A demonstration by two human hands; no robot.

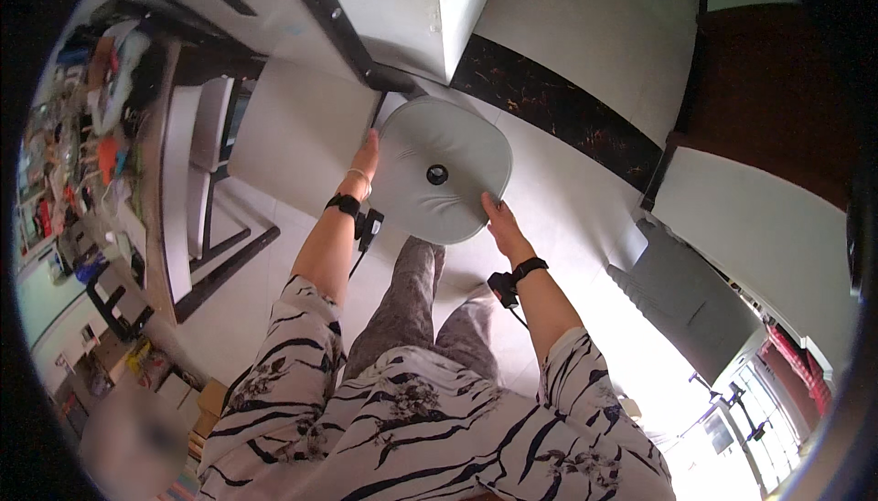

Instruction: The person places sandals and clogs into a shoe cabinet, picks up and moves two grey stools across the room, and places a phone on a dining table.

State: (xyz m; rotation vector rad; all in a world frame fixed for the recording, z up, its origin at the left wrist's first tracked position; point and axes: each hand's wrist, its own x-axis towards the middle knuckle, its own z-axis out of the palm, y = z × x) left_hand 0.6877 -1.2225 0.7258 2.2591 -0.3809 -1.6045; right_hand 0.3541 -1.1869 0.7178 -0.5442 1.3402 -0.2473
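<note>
In front of my legs I hold a grey padded seat (439, 137), a rounded square with a smooth, slightly creased cover. At its centre is a round black fitting (437, 174). My left hand (365, 163) grips the left edge, most of its fingers hidden beneath or along the side. On the lower right edge lies my right hand (505, 223), its thumb over the top and the fingers partly out of sight. Whatever is under the seat is hidden. A black strapped device (369, 227) is on my left wrist and another (504, 288) on my right.
A dark-framed piece of furniture (322, 7) stands at upper left, near a white wall corner (449, 21). A black marble-look strip (555, 110) runs at the wall's foot. Cluttered goods (89, 151) fill the far left. Grey fabric (693, 295) and a tripod-like stand (737, 425) are at right.
</note>
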